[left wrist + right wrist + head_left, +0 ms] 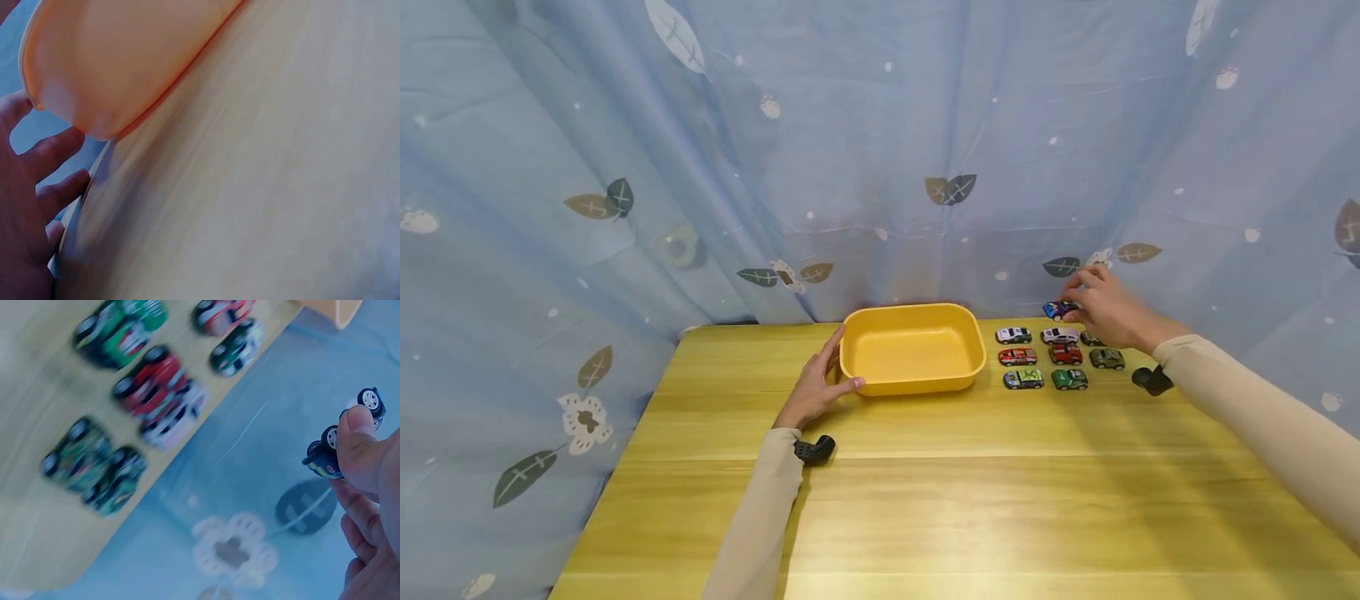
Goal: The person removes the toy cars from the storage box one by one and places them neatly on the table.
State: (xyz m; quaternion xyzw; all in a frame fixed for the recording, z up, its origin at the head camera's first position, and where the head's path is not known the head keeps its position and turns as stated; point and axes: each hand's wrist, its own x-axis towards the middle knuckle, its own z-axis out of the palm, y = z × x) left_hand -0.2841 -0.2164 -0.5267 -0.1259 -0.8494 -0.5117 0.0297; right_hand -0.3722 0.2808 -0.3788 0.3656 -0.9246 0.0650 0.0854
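Note:
Pinched between the thumb and fingers of my right hand [1108, 308] is a small blue toy car [1056, 311], raised above the back row of cars. The right wrist view shows the same toy car [325, 453] tilted, its wheels facing the camera. My left hand [815, 385] rests against the left end of a yellow plastic tub [917, 387]. Its fingers lie extended along the side, with the thumb at the front rim. In the left wrist view the fingertips touch the tub [94, 94] and spread apart.
Several toy cars stand in rows right of the tub, among them a green car [1070, 379], a red car [1065, 354] and a camouflage car [1107, 359]. One dark car [1090, 339] is partly behind my right hand. A blue curtain [880, 150] borders the wooden table [970, 500].

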